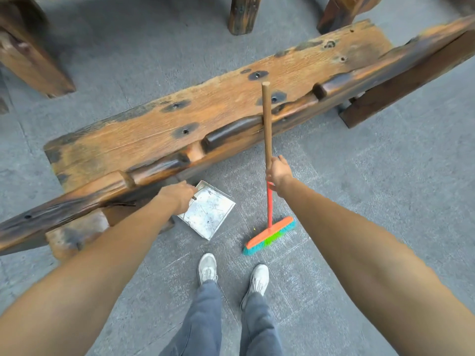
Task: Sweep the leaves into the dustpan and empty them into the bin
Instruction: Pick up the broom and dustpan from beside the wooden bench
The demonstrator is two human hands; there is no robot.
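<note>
A square metal dustpan (209, 211) lies flat on the grey floor just in front of the wooden bench. My left hand (178, 196) grips the thin handle at its back edge. My right hand (279, 175) grips the broom's handle (267, 124) where brown wood meets the red lower shaft. The broom head (270, 236), orange with blue and green bristles, rests on the floor to the right of the dustpan. A tiny yellowish speck (254, 229) lies by the broom head; no other leaves show. The pan's inside looks bare.
A long rough wooden bench (205, 119) runs diagonally across the view, right behind the dustpan. Heavy wooden legs (243, 14) stand further back. My feet in white shoes (232, 274) stand just behind the pan and broom. No bin is in view.
</note>
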